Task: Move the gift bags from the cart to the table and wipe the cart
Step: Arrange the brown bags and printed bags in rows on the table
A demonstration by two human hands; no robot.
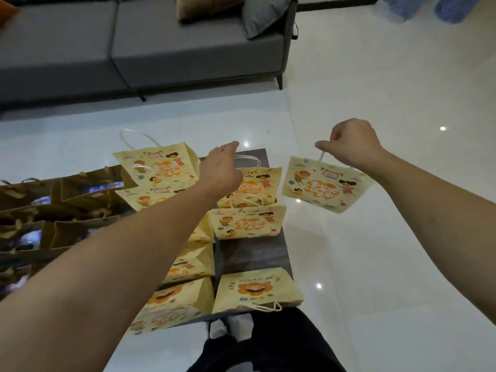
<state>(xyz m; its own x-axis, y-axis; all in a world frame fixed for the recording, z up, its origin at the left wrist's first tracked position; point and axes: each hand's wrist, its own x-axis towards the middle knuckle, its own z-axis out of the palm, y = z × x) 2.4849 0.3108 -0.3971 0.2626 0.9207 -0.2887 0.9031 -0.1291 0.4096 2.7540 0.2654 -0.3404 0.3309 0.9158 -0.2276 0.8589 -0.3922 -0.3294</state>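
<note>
Hands, 2 bare: right hand (349, 142) curled tight round white cord handle of yellow gift bag (326, 185); bag hung in air, tilted, off rt edge of surface, over floor. Left hand (221, 167) reached fwd over the bags, fingers relaxed and pointing away/down, gripping nothing; fingertips near white handle of upright bag (251, 187) behind it, contact not clear.

Surface (255, 253), dark wood-grain, low: approx 8 yellow cartoon-print bags in view. Far-left bag (158, 167) upright, handles up; middle bag (248, 222) standing just in front of the upright one; near-right bag (255, 291) tipped over, handles toward camera; near-left bag (171, 307) lying flat at near edge; others partly hidden under left forearm.

Brown paper bags (53, 210), several, w/ gold ribbon, packed together on left part of surface, touching the yellow ones.

Grey sofa (150, 49) beyond, w/ cushions. White glossy tile floor (389, 264). Person's dark trousers and white shoes at bottom.
</note>
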